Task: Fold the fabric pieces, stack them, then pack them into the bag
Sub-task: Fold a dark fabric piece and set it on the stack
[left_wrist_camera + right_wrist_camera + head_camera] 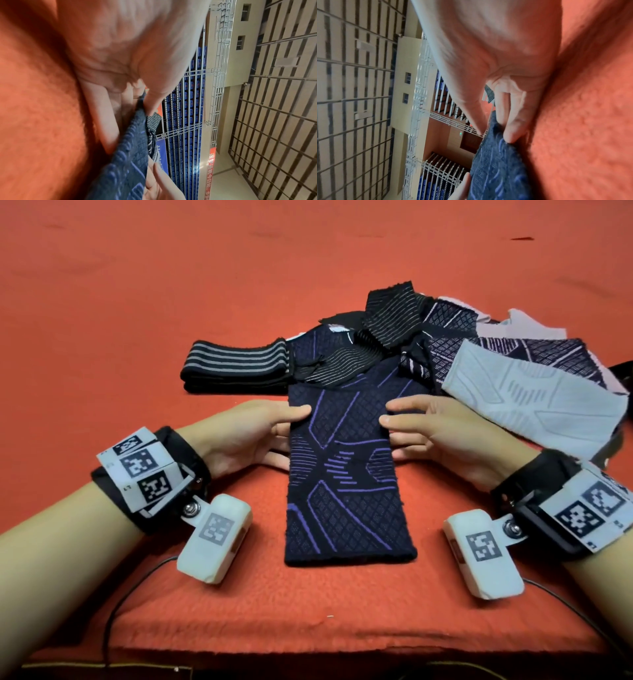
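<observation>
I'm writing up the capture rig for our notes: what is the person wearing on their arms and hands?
Both forearms are bare, with no sleeves or gloves. The left hand and right hand each follow a black wrist strap wrapped in white tags printed with black square-code markers. A rounded white camera box, also marked, hangs by a metal stud from each strap, trailing a thin dark cable.

The head view is bright and evenly lit, with soft light from above; the red cloth [137, 302] shows only weak shadows, under the forearms and beside the dark patterned fabric [346, 474]; its far corners curve from the wide lens; the edges are a little soft. Both wrist views are blurred; the left hand [120, 54] and the right hand [496, 54] fill the frame out of focus, while the background hall looks sharper.
</observation>
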